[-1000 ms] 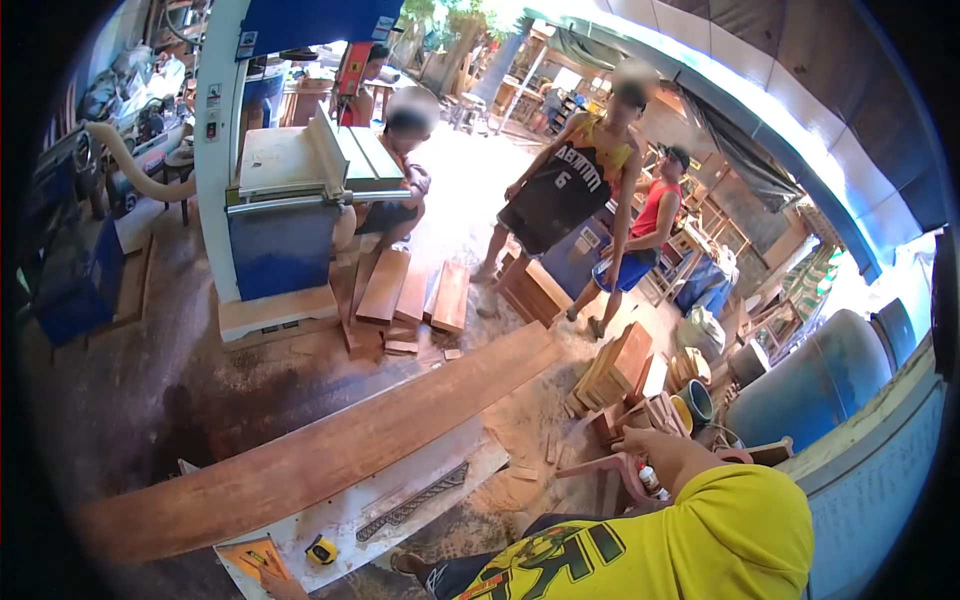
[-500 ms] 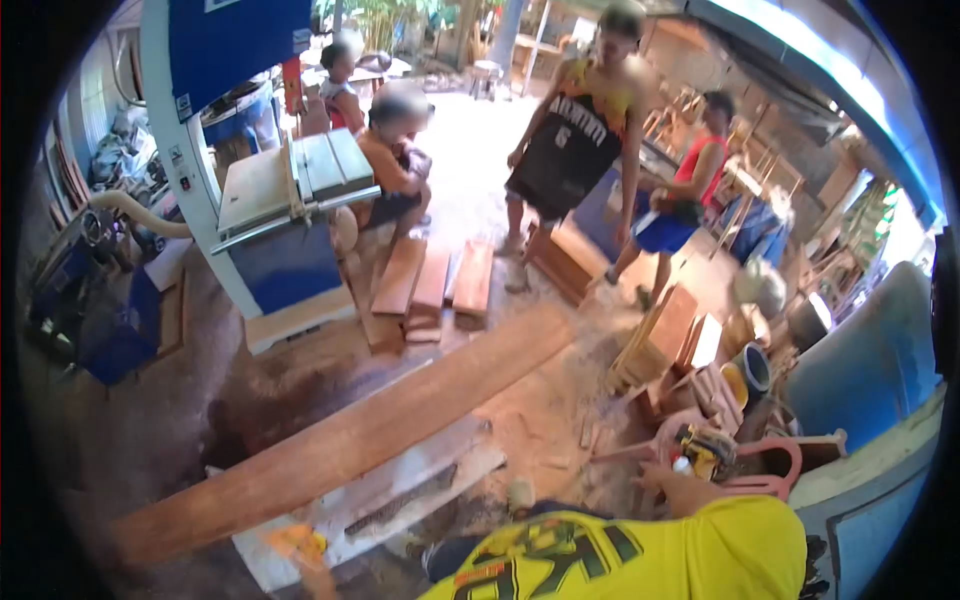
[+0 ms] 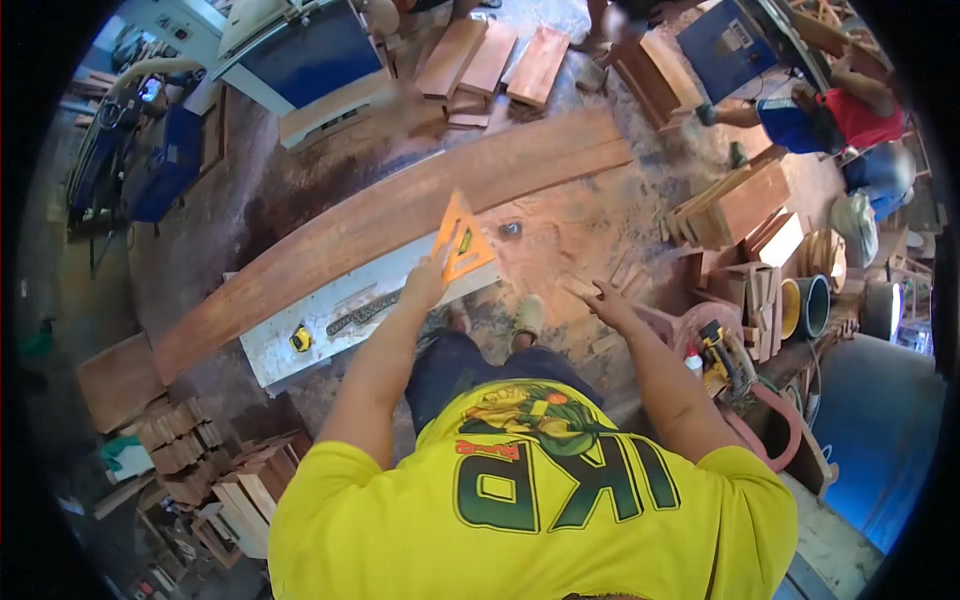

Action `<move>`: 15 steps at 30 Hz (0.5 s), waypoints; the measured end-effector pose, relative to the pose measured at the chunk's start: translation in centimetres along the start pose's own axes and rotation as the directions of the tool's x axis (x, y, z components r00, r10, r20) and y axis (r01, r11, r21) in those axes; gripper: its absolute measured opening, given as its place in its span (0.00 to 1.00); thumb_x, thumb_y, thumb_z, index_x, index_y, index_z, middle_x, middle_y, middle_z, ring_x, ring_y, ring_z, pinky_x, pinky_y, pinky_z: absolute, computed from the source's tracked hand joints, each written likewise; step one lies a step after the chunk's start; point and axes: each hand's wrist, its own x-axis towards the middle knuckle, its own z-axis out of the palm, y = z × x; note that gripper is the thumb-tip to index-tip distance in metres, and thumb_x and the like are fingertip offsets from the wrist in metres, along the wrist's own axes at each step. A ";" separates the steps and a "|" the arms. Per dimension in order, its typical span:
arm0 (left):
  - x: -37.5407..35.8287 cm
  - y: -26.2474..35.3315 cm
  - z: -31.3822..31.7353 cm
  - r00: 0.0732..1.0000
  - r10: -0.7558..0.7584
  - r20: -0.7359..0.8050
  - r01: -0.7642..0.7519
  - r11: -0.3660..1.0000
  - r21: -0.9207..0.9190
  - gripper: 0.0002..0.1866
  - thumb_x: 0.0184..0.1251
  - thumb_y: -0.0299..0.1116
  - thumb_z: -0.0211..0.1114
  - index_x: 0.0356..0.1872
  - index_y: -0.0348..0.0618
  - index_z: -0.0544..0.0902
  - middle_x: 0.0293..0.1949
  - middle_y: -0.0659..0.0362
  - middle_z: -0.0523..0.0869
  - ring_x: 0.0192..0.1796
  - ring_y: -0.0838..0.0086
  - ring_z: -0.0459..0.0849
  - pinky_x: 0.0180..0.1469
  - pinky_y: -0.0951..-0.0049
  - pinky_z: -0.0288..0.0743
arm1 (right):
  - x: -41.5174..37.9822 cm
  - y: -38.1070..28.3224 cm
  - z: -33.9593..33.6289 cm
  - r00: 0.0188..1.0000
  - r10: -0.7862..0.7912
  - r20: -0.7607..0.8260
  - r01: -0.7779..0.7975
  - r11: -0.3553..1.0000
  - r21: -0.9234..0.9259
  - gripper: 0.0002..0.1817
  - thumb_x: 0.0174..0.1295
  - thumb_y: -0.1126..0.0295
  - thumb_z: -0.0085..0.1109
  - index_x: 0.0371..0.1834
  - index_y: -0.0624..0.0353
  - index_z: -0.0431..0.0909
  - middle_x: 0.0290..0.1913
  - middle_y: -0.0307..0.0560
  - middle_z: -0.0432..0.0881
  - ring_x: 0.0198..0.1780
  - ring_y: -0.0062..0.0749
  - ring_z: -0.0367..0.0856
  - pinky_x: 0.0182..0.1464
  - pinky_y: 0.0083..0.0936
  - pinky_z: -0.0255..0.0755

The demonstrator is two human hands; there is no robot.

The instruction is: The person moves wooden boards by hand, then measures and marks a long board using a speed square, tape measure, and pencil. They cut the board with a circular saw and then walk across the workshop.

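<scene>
Hands of a person in a yellow printed T-shirt [image 3: 540, 500] reach forward over a sawdust-strewn workshop floor [image 3: 560, 220]: the left hand [image 3: 425, 285] is closed on a lower corner of an orange plastic triangular square [image 3: 462, 242], holding it raised and point-up, while the right hand [image 3: 610, 303] hangs free with its fingers spread, holding nothing.

Directly ahead of the left hand lies a long reddish-brown wooden plank [image 3: 400, 215], its long axis running from lower left to upper right across the floor. The raised square shows over the plank's near edge, about at its middle, and the left hand is clearly the nearer of the two to it; the right hand sits well apart, off toward the plank's right end.

Just on the near side of the plank, and parallel to it, lies a pale grey flat board [image 3: 340, 320] that carries a dark perforated metal strip [image 3: 365, 312] and a small yellow tape measure [image 3: 301, 340].

Farther off, a blue band saw base [image 3: 300, 55] stands at the top left, short reddish boards [image 3: 495, 60] lie side by side beyond the plank, and stacked offcuts [image 3: 735, 205] crowd the right. A person in a red top [image 3: 850, 110] bends low at the upper right.
</scene>
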 end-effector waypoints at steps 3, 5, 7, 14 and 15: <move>6.8 -0.8 0.0 0.996 0.073 0.045 -0.077 0.992 0.099 0.36 0.60 0.30 0.59 0.71 0.55 0.58 0.51 0.40 0.75 0.45 0.44 0.82 0.48 0.50 0.77 | 1.4 -1.1 4.0 0.999 0.028 0.036 -0.030 0.998 0.058 0.38 0.61 0.50 0.59 0.70 0.60 0.62 0.48 0.56 0.82 0.46 0.40 0.82 0.50 0.33 0.74; 11.9 -1.9 0.7 0.988 0.152 0.031 -0.155 0.978 0.139 0.34 0.62 0.30 0.56 0.71 0.56 0.58 0.52 0.40 0.74 0.45 0.45 0.82 0.47 0.50 0.78 | 2.6 -2.1 6.8 0.998 0.032 0.053 -0.038 0.993 0.111 0.37 0.62 0.51 0.58 0.69 0.60 0.62 0.48 0.57 0.82 0.47 0.41 0.82 0.50 0.33 0.74; 15.4 -1.8 1.4 0.998 0.053 0.039 -0.058 0.985 0.163 0.32 0.62 0.31 0.56 0.70 0.52 0.62 0.52 0.42 0.74 0.47 0.47 0.82 0.46 0.51 0.78 | 2.5 -3.5 9.0 0.999 -0.025 0.025 0.022 0.993 0.115 0.36 0.62 0.52 0.58 0.69 0.60 0.63 0.47 0.57 0.82 0.48 0.41 0.81 0.51 0.32 0.74; 18.4 -0.7 0.6 0.972 0.234 0.010 -0.231 0.951 0.204 0.37 0.53 0.42 0.71 0.66 0.49 0.68 0.59 0.46 0.71 0.63 0.49 0.69 0.61 0.50 0.67 | 5.3 -5.9 14.4 0.999 0.050 0.013 -0.052 0.972 0.229 0.32 0.63 0.55 0.58 0.67 0.60 0.65 0.49 0.59 0.81 0.51 0.41 0.80 0.54 0.31 0.72; 19.1 -1.0 0.9 0.934 0.341 -0.106 -0.313 0.925 0.216 0.36 0.51 0.44 0.72 0.63 0.48 0.70 0.61 0.45 0.69 0.66 0.49 0.65 0.65 0.48 0.61 | 5.7 -6.2 14.7 0.998 0.062 0.004 -0.061 0.969 0.238 0.32 0.63 0.55 0.58 0.67 0.60 0.65 0.49 0.59 0.81 0.51 0.41 0.80 0.54 0.31 0.72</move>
